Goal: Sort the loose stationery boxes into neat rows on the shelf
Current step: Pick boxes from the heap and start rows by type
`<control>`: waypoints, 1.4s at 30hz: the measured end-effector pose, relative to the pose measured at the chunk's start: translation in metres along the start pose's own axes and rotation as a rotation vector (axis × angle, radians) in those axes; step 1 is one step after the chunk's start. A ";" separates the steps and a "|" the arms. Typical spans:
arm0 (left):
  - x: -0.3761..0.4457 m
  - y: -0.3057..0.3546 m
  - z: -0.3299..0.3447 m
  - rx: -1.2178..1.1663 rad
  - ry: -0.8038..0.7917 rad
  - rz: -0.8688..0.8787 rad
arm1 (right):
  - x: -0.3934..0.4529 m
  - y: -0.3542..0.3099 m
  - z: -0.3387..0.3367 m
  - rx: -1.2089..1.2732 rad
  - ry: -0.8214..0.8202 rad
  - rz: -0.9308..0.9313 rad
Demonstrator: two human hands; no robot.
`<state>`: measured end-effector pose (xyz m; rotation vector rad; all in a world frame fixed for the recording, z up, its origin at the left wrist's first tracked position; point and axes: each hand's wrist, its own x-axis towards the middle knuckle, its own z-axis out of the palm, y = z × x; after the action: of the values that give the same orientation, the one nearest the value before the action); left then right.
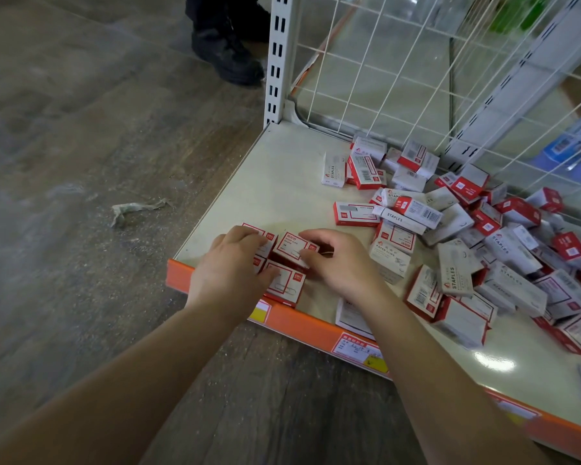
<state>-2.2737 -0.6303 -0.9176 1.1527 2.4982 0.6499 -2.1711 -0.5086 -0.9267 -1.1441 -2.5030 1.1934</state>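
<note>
Several small red-and-white paper clip boxes lie side by side at the front left corner of the cream shelf (282, 182). My left hand (230, 266) rests on the left boxes, fingers touching the near box (287, 283). My right hand (339, 260) pinches the far box (292, 246) between thumb and fingers. A loose heap of red, white and grey staples and paper clip boxes (490, 236) covers the shelf's right half.
The shelf has an orange front edge (316, 327) with price labels and a white wire grid back (399, 62). A slotted white upright (275, 58) stands at the back left. A person's black shoe (227, 55) is on the floor behind. A crumpled scrap (131, 209) lies on the floor.
</note>
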 end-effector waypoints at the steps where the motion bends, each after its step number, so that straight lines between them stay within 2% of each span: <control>1: 0.000 0.000 0.000 -0.001 0.002 -0.001 | 0.000 -0.001 0.000 0.003 -0.004 0.002; 18: 0.000 0.003 -0.001 0.029 -0.019 -0.006 | -0.006 -0.005 0.001 0.006 -0.039 0.003; 24: -0.002 0.012 -0.002 0.050 0.000 -0.003 | -0.013 0.002 -0.011 -0.035 0.071 -0.029; 35: -0.014 0.048 0.016 -0.017 -0.007 0.137 | -0.034 0.044 -0.057 -0.043 0.326 0.090; 42: -0.025 0.079 0.031 0.093 -0.141 0.312 | -0.043 0.054 -0.071 -0.146 0.241 0.107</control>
<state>-2.1942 -0.5963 -0.9006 1.5850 2.2722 0.5107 -2.0804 -0.4740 -0.9097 -1.3814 -2.4032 0.8468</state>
